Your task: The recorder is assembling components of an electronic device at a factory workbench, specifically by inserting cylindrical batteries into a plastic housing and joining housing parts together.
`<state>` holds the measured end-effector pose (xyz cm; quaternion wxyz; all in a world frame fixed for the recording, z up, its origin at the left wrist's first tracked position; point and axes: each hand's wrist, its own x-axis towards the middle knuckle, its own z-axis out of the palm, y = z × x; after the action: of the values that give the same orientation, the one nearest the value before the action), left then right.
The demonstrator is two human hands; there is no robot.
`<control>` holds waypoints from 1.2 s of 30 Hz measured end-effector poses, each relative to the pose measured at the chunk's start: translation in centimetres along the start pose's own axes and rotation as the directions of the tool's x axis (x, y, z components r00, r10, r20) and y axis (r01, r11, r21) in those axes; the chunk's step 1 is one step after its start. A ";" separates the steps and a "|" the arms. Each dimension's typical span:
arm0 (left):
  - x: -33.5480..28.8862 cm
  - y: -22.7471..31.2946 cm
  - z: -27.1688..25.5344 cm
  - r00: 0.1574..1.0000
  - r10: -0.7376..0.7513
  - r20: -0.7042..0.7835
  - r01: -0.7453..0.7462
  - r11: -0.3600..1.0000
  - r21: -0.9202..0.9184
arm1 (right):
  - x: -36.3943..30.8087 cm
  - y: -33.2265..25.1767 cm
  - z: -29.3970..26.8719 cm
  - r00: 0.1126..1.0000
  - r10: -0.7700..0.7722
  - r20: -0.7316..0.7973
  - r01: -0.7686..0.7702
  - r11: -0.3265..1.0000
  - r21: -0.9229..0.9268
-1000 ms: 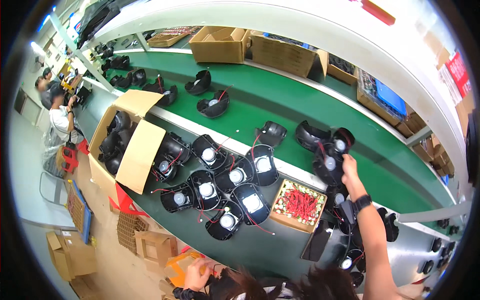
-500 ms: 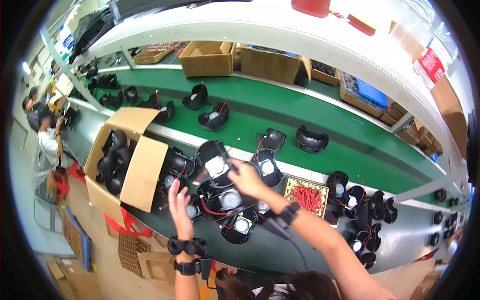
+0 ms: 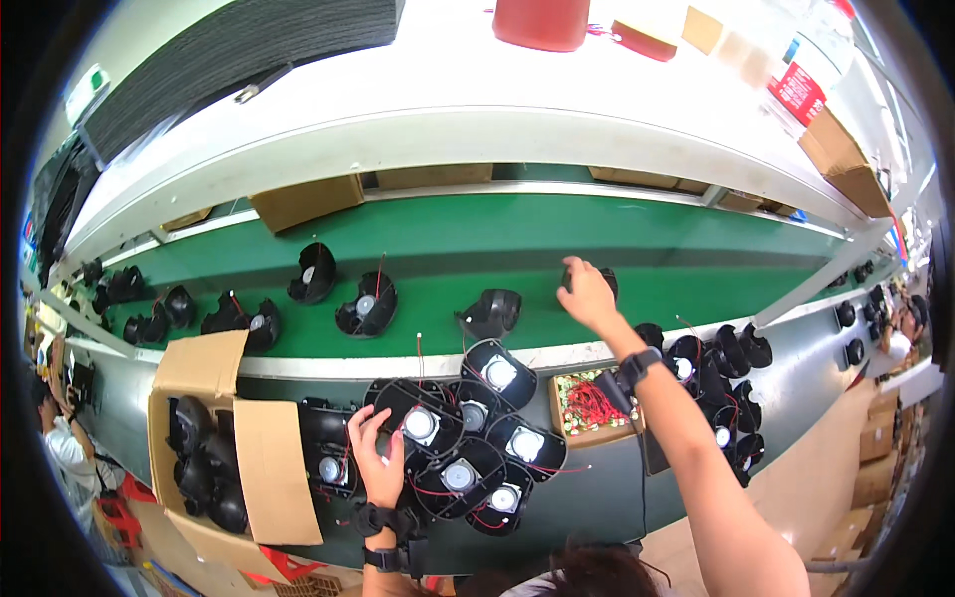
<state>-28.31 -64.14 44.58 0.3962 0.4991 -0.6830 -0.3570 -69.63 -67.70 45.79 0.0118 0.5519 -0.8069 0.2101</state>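
My right hand (image 3: 589, 298) reaches over the green belt, thumb and fingers round a rounded black plastic shell (image 3: 609, 286), most of which it hides. A black device with a cord (image 3: 614, 391) hangs by my right wrist. My left hand (image 3: 376, 456) is empty, fingers apart and slightly bent. It is beside the left edge of a black shell fitted with a round silver-white speaker (image 3: 420, 425); whether it touches is unclear. Several similar shells with speakers and thin red wires crowd together on the bench, among them a front one (image 3: 460, 478) and a right-hand one (image 3: 524, 444).
An open cardboard box (image 3: 274, 468) full of black shells stands left. A small box of red wires (image 3: 597, 408) sits right of the cluster, with more shells (image 3: 731, 348) beyond. Others, such as one shell (image 3: 492, 313), lie on the green belt (image 3: 438, 229). A white shelf (image 3: 448, 129) spans above.
My right hand has left the speaker cluster and gone forward and right to a shell on the belt. My left hand stays beside the cluster. The view has tilted upward.
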 end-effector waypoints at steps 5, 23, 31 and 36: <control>0.7 -1.9 -1.8 0.993 -0.037 -0.108 0.020 0.988 -0.156 | -0.6 3.0 5.8 0.896 0.045 0.442 0.046 0.980 -0.193; -4.1 -4.9 -12.6 0.947 -0.107 -0.303 0.131 0.990 0.060 | 7.5 -5.3 7.2 0.817 0.297 0.494 -0.228 0.954 -0.196; -7.4 -6.4 -23.6 0.748 -0.010 -0.664 0.565 0.535 0.628 | 4.5 -24.4 0.1 0.976 -0.149 0.158 0.031 0.815 0.579; -7.2 -10.3 -23.7 0.801 -0.048 -0.597 0.523 0.542 0.658 | -3.0 -44.5 4.6 0.892 -0.449 -0.053 0.332 0.571 0.751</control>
<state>-1.58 -61.96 44.35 0.2291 0.8062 -0.5408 0.0716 -27.64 -80.17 55.32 -0.2254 0.6858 -0.5061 0.4718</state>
